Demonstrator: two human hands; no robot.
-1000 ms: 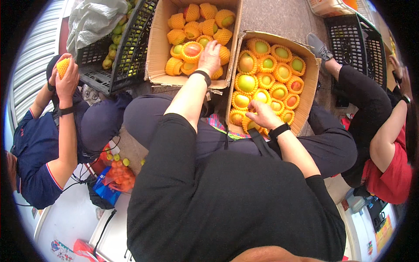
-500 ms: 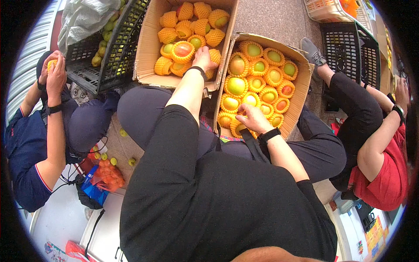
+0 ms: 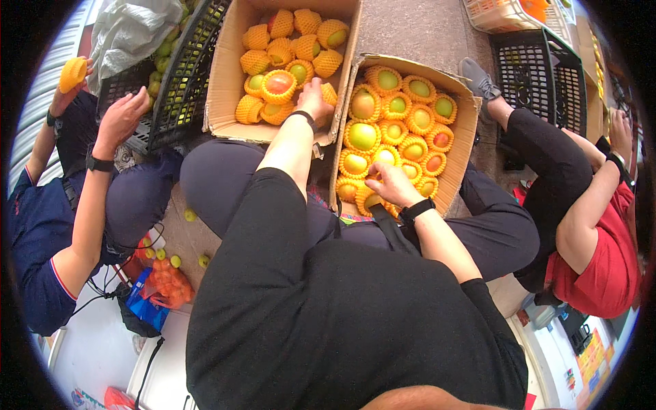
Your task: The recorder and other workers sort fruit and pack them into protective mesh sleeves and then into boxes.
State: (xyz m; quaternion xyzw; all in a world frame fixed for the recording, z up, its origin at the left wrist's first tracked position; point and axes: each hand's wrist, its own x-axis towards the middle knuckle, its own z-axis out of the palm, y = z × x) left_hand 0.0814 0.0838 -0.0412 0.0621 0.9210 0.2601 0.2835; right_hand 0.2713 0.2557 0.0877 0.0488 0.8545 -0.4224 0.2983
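Observation:
Two open cardboard boxes stand in front of my knees. The left box holds loosely piled fruit in orange foam nets. The right box holds such fruit packed in rows. My left hand reaches into the left box and closes on a netted fruit by its right wall, just right of a reddish netted fruit. My right hand lies in the near rows of the right box, fingers curled on a netted fruit there.
A person in dark blue at the left holds up an orange foam net. Behind them are a black crate of green fruit and a white bag. At the right sits a person in red by another black crate. An orange mesh bag lies on the floor.
My left hand has shifted from the reddish fruit toward the left box's right wall. My right hand stays in the near rows. The person at the left has spread their hands apart.

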